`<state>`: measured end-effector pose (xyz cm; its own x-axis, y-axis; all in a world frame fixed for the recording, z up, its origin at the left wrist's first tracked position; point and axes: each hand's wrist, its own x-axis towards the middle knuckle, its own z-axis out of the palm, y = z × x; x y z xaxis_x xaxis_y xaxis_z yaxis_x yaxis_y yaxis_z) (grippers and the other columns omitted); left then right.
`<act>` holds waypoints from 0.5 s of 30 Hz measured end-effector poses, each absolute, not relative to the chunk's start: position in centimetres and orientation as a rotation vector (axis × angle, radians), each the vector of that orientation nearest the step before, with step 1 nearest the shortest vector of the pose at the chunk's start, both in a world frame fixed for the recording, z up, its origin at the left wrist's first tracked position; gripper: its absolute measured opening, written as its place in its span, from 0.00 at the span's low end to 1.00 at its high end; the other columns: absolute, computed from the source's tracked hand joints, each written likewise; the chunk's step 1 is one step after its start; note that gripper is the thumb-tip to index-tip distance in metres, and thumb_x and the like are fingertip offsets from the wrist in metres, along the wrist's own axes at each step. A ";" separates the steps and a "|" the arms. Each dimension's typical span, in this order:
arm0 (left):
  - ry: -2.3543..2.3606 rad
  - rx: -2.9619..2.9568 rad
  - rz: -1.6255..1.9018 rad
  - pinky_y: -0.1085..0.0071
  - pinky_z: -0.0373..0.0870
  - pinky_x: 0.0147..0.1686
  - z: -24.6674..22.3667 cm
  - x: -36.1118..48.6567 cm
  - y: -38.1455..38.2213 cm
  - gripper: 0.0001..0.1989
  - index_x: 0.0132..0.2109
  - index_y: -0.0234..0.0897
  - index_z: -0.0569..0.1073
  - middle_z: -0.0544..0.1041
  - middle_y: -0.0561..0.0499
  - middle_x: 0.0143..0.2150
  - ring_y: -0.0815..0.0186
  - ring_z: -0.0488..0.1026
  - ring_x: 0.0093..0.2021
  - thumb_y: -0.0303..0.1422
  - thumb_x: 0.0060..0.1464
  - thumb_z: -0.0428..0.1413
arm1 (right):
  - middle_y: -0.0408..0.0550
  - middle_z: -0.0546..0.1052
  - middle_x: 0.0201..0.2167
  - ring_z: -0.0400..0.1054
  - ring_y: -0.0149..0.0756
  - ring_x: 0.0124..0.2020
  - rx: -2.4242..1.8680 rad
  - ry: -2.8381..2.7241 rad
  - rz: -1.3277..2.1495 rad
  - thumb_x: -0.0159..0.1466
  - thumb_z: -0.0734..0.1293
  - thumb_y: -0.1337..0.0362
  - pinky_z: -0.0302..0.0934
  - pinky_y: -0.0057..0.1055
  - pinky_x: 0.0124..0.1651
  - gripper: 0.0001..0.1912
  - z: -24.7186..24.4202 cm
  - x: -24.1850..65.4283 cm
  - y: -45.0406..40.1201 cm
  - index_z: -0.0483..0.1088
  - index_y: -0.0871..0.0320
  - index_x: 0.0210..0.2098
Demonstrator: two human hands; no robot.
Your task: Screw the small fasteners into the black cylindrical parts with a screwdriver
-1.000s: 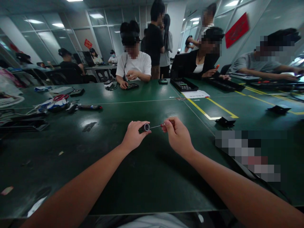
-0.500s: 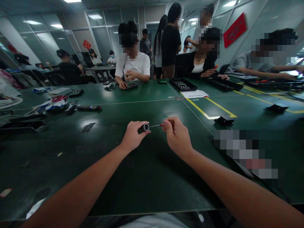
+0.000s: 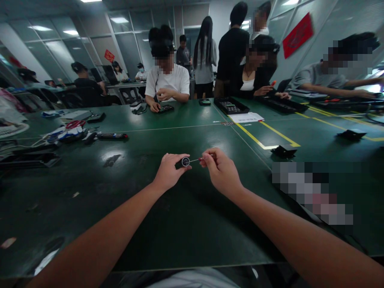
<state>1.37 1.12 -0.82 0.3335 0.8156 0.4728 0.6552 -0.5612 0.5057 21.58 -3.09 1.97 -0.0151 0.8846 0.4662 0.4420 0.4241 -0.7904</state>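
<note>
Near the middle of the green table, my left hand [image 3: 168, 173] grips a small black cylinder [image 3: 185, 161] between thumb and fingers, its round, pale-rimmed end turned toward me. My right hand [image 3: 222, 170] pinches a thin screwdriver [image 3: 201, 159] with a red part by the fingertips. The metal shaft points left, and its tip is at the cylinder's open end; how deep it reaches inside cannot be made out. Both hands are raised above the table surface.
A black pen-like tool [image 3: 112, 136], red scissors [image 3: 75, 124] and cables lie at the left. Black trays [image 3: 231, 106] and a white paper [image 3: 246, 117] stand beyond my hands. Small black parts [image 3: 283, 151] lie right. People sit across the table.
My right hand has moved slightly left, bringing the screwdriver closer to the cylinder. My left hand has barely moved. In the background, standing people have shifted.
</note>
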 end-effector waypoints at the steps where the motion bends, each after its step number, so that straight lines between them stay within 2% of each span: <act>1: 1.347 2.372 1.042 0.56 0.63 0.53 -0.8 1.4 1.2 0.18 0.53 0.44 0.77 0.81 0.51 0.48 0.57 0.74 0.47 0.37 0.55 0.66 | 0.46 0.80 0.31 0.77 0.37 0.34 -1.185 -1.631 0.524 0.71 0.61 0.58 0.66 0.33 0.38 0.09 1.9 21.6 -3.1 0.68 0.55 0.40; 8: 1.429 2.369 1.016 0.56 0.64 0.51 -0.6 1.2 1.4 0.18 0.52 0.44 0.77 0.81 0.50 0.46 0.56 0.73 0.45 0.40 0.56 0.65 | 0.47 0.80 0.32 0.76 0.38 0.33 -1.215 -1.605 0.439 0.72 0.59 0.56 0.65 0.34 0.37 0.11 1.7 21.8 -2.9 0.69 0.55 0.41; 15: 1.424 2.380 0.996 0.54 0.63 0.53 -0.4 1.3 1.1 0.18 0.53 0.44 0.77 0.80 0.50 0.44 0.56 0.73 0.45 0.40 0.55 0.66 | 0.46 0.79 0.31 0.75 0.37 0.33 -1.225 -1.580 0.405 0.72 0.59 0.56 0.65 0.35 0.37 0.11 1.9 21.9 -2.8 0.68 0.55 0.40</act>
<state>1.30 1.14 -0.41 0.3109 0.8385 0.4475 0.7078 -0.5185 0.4798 21.92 -2.77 1.92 0.0719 0.8528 0.5173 0.4982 0.4186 -0.7593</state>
